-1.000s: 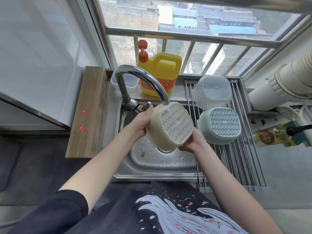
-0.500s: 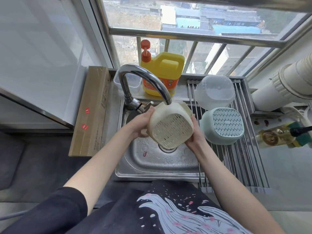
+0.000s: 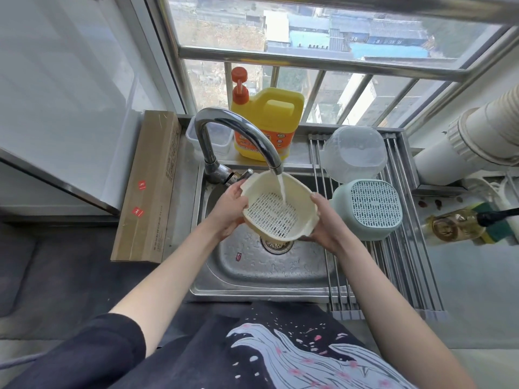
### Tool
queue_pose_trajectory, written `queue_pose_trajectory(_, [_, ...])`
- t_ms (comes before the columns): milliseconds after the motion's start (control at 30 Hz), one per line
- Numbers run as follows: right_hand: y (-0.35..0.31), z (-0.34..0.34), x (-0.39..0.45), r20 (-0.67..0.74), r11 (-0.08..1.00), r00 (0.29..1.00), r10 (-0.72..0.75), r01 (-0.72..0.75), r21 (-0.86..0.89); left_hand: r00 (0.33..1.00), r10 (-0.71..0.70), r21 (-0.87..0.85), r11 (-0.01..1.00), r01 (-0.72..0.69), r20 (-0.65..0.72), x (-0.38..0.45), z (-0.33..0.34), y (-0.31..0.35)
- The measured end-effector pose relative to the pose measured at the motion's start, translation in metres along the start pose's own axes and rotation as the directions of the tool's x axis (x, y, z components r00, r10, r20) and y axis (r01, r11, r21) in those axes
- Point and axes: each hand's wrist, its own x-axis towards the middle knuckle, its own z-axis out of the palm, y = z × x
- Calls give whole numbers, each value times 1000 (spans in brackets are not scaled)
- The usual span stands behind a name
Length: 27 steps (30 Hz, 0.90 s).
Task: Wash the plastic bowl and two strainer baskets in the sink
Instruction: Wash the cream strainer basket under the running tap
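A cream strainer basket (image 3: 273, 213) is held mouth-up over the steel sink (image 3: 269, 272), under the running tap (image 3: 238, 136). Water falls into its slotted bottom. My left hand (image 3: 229, 210) grips its left rim and my right hand (image 3: 323, 224) grips its right side. A pale green strainer basket (image 3: 368, 207) lies upside down on the roll-up drying rack (image 3: 398, 270) to the right. Behind it a clear plastic bowl (image 3: 352, 155) also lies upside down on the rack.
A yellow detergent jug (image 3: 271, 124) with an orange pump and a small clear container (image 3: 216, 137) stand on the ledge behind the sink. A long cardboard box (image 3: 150, 186) lies left. At right are an oil bottle (image 3: 452, 227), a sponge and a white duct (image 3: 477, 136).
The cream basket was held with its slotted bottom facing me; both hands have turned it mouth-up under the tap, and water now runs into it.
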Motion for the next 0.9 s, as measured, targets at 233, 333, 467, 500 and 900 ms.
queue_pose_trajectory(233, [6,13,-9,-22,880,974,-224,193,-434,997,-34,84,996,40,-70,-2,-11,-11])
queue_pose_trajectory(333, [2,12,-5,14,648,944,-330,238,-723,988,-30,489,867,101,-150,2,-24,-20])
queue_pose_trajectory(467, [3,21,-5,6,642,926,-378,267,-719,989,90,800,599,40,-116,4,-33,-27])
queue_pose_trajectory(500, [6,22,-4,0,676,918,-396,292,-676,984,138,825,565,13,-110,3,-33,-27])
queue_pose_trajectory(900, [15,0,-13,-148,686,945,-293,100,-721,939,343,910,378,-171,33,3,-13,-24])
